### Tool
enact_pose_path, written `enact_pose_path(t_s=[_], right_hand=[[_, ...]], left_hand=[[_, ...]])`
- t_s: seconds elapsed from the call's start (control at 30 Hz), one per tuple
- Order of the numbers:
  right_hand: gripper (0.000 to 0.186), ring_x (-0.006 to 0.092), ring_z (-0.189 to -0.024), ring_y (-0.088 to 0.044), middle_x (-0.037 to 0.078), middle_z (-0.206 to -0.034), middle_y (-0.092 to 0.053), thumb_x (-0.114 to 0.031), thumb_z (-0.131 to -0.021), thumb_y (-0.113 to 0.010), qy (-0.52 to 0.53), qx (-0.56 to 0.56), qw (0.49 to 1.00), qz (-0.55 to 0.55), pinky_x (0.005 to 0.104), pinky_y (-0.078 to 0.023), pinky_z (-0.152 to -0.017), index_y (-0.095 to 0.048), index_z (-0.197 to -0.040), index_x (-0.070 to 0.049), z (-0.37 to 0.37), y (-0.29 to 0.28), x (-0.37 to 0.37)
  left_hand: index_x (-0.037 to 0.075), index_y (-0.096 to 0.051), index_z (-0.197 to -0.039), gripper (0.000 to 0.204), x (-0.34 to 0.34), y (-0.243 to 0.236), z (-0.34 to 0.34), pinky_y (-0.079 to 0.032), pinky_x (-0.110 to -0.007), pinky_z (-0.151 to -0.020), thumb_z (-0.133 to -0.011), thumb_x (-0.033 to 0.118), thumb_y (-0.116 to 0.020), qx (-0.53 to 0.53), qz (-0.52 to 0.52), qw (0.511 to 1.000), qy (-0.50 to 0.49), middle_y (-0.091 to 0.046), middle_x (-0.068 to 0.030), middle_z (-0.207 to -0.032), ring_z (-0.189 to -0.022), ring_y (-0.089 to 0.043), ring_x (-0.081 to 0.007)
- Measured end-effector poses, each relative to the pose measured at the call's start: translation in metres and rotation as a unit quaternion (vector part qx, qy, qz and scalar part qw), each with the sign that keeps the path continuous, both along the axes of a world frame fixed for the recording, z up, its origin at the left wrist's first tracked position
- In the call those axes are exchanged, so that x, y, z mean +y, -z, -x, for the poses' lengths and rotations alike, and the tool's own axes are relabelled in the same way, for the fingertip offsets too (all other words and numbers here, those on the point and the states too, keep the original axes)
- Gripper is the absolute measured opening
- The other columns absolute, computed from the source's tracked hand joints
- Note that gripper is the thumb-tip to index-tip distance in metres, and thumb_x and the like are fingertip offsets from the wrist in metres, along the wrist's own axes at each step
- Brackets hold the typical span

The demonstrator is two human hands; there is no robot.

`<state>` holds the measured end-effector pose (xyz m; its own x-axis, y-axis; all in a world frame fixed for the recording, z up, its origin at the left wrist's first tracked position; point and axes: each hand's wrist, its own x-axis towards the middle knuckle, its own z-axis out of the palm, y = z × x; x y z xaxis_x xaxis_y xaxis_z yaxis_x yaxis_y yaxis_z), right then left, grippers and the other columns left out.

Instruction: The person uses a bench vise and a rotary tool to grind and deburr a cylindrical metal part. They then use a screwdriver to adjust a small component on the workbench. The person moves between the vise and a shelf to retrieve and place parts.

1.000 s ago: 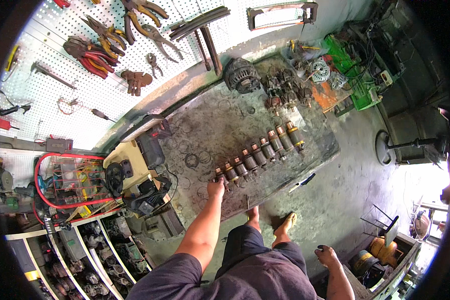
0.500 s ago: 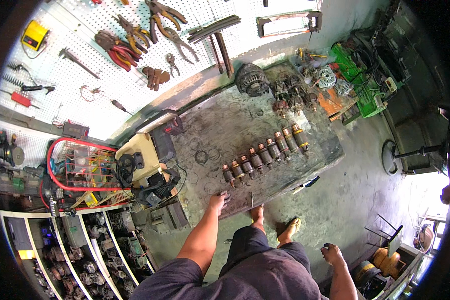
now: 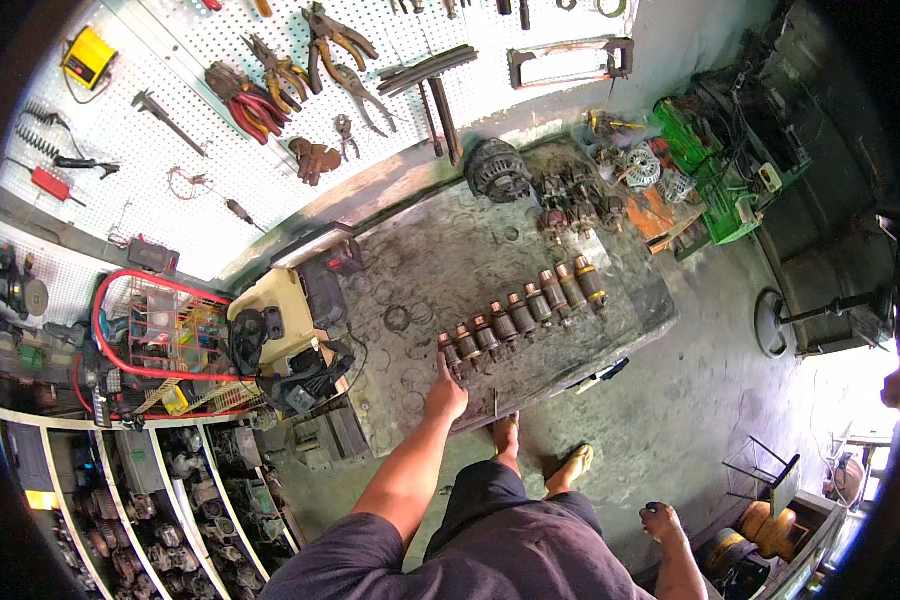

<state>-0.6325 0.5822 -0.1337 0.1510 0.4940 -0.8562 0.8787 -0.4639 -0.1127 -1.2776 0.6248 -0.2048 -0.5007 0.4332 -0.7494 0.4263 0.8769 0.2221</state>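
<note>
Since half a second ago, the left hand (image 3: 448,400) has been moved up from the near edge of the workbench (image 3: 425,255) to the left end of the row of armatures (image 3: 503,321), while the slanting line of the row has been kept. The index finger is stretched out toward the leftmost armature (image 3: 451,352), its tip laid on it or just beside it; the other fingers are partly hidden, and whether anything is pinched by them cannot be told. The armatures are set side by side on the workbench, copper-coloured ends turned toward the white pegboard (image 3: 150,60), with the larger ones placed at the right end. The right hand (image 3: 662,522) is held well apart from the workbench, at the lower right, its fingers curled; a dark thing (image 3: 653,507) is seen at the fingertips, but whether it is clasped cannot be made out. Beyond the left hand, a dark ring (image 3: 397,318) is laid on the workbench, and a black round housing (image 3: 498,171) is set near its far edge. At the left, a beige case (image 3: 282,300) is placed beside a red-rimmed wire basket (image 3: 103,310)
</note>
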Motion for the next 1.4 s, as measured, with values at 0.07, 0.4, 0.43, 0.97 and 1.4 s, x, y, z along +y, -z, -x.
enact_pose_path(t_s=[0.07,0.4,0.43,0.97,1.4], right_hand=[[0.054,0.0317,-0.103,-0.082,0.023,-0.107,-0.084,-0.04,-0.101,-0.076,0.021,0.007,1.0,0.001,0.0439,-0.064,-0.093,-0.075,-0.143,-0.006,0.004,0.007,-0.007],[0.053,0.0283,-0.095,-0.082,0.02,-0.103,-0.083,-0.038,-0.104,-0.071,0.021,0.012,0.999,0.041,0.0427,-0.063,-0.089,-0.072,-0.148,-0.007,0.06,0.005,-0.013],[0.053,0.03,-0.098,-0.082,0.021,-0.105,-0.083,-0.038,-0.105,-0.07,0.034,0.016,0.998,0.043,0.0435,-0.063,-0.09,-0.072,-0.147,-0.008,0.062,0.004,-0.012],[0.057,0.0282,-0.094,-0.082,0.017,-0.105,-0.085,-0.043,-0.101,-0.075,-0.006,-0.011,1.0,0.015,0.0419,-0.064,-0.088,-0.073,-0.147,-0.009,0.055,0.012,-0.017],[0.059,0.022,-0.08,-0.078,0.013,-0.095,-0.083,-0.04,-0.104,-0.074,0.073,0.011,0.997,0.031,0.0388,-0.061,-0.076,-0.07,-0.15,-0.004,0.062,-0.002,-0.018]], left_hand=[[0.009,0.004,-0.18,0.107,0.013,-0.004,0.007,-0.06,-0.055,-0.104,-0.098,0.021,-0.065,-0.006,0.0,0.999,0.042,-0.069,-0.0307,-0.146,-0.122,-0.073,-0.0481],[0.013,0.004,-0.181,0.106,0.042,-0.002,-0.004,-0.062,-0.056,-0.098,-0.099,0.019,-0.061,0.013,0.018,0.987,0.156,-0.073,-0.0321,-0.137,-0.114,-0.077,-0.0451],[0.012,0.006,-0.181,0.107,0.046,0.0,-0.008,-0.062,-0.056,-0.095,-0.098,0.02,-0.062,0.031,-0.002,0.986,0.163,-0.074,-0.033,-0.135,-0.112,-0.077,-0.0451],[0.014,-0.006,-0.182,0.1,0.071,0.01,-0.011,-0.064,-0.056,-0.086,-0.098,0.016,-0.061,0.072,-0.03,0.955,0.285,-0.081,-0.0256,-0.114,-0.096,-0.081,-0.0412],[0.021,0.003,-0.183,0.114,0.1,0.02,-0.014,-0.059,-0.056,-0.104,-0.095,0.007,-0.069,0.058,0.12,0.925,0.356,-0.075,-0.0261,-0.14,-0.119,-0.077,-0.0408]])
